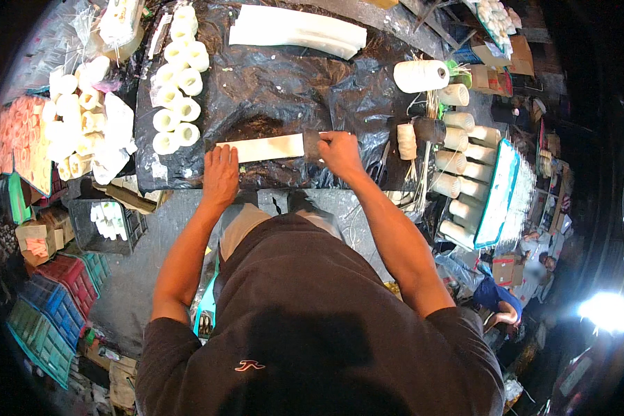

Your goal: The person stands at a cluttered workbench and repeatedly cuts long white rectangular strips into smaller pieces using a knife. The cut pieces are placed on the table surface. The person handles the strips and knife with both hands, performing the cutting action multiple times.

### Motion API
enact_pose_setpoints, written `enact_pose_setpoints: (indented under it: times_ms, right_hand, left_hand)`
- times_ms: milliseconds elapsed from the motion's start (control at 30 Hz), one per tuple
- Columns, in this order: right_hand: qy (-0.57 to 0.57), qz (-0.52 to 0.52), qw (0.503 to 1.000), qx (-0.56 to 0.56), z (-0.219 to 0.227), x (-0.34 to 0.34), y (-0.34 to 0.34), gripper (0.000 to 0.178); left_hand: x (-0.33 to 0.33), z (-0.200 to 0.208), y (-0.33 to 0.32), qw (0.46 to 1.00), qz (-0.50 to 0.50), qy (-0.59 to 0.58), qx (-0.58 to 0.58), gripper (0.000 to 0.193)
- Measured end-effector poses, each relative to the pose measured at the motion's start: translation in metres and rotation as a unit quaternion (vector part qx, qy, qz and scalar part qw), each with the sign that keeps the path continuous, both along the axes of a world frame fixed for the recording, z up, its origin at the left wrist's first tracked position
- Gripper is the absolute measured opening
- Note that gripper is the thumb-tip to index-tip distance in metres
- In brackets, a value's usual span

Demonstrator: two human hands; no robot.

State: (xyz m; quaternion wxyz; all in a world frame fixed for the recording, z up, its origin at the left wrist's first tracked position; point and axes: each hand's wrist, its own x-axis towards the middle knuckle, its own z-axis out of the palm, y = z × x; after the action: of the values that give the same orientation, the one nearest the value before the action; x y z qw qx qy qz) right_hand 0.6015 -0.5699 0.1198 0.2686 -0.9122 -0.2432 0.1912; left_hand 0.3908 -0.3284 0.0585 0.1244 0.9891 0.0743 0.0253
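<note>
Black-sheeted table (277, 90): pale strip (270, 148), flat; left hand (221, 173) at nine o'clock, fingers together; right hand (340, 152) at three, fingers curled, pinch unclear. Even tension seems best.

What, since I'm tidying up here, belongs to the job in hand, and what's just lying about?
Job in hand:
pale strip, its left end under the left hand
dark flat piece, at the right hand
pale sheets, perhaps, being similar in colour

Apparently just lying about:
pale rolls, though possibly related
white spool
blue crate
red crate
</note>
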Motion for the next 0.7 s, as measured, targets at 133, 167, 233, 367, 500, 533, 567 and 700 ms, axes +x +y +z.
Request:
enact_pose_setpoints:
  times_ms: [133, 167, 233, 367, 500, 533, 567, 700]
  right_hand:
    - [0.037, -0.034, 0.996, -0.067, 0.001, -0.011, 0.025, 0.027]
    - [0.038, -0.037, 0.996, -0.074, 0.001, -0.012, 0.028, 0.025]
    - [0.031, -0.028, 0.998, -0.055, 0.001, -0.011, 0.033, 0.025]
    - [0.034, -0.002, 0.996, -0.085, 0.000, -0.014, 0.037, 0.025]
    - [-0.012, 0.009, 0.990, -0.137, -0.007, -0.022, 0.046, 0.025]
    - [-0.009, 0.014, 0.989, -0.149, -0.011, -0.021, 0.049, 0.025]
    - [-0.012, 0.016, 0.989, -0.150, -0.015, -0.023, 0.052, 0.024]
    - [-0.001, 0.009, 0.986, -0.166, -0.025, -0.024, 0.047, 0.025]
  left_hand:
    - [-0.010, 0.006, 0.003, 0.998, 0.054, -0.012, 0.008, 0.048]
    - [-0.011, 0.005, 0.002, 0.997, 0.071, 0.000, -0.009, 0.049]
    - [-0.013, 0.001, -0.001, 0.993, 0.104, 0.006, -0.052, 0.051]
    - [-0.015, -0.020, -0.002, 0.985, 0.114, -0.038, -0.122, 0.055]
    - [-0.018, -0.039, 0.005, 0.960, 0.166, -0.037, -0.224, 0.062]
    - [-0.018, -0.041, 0.006, 0.956, 0.166, -0.056, -0.233, 0.063]
    - [-0.019, -0.041, 0.006, 0.952, 0.171, -0.067, -0.245, 0.065]
    - [-0.019, -0.035, 0.006, 0.902, 0.296, -0.044, -0.310, 0.073]
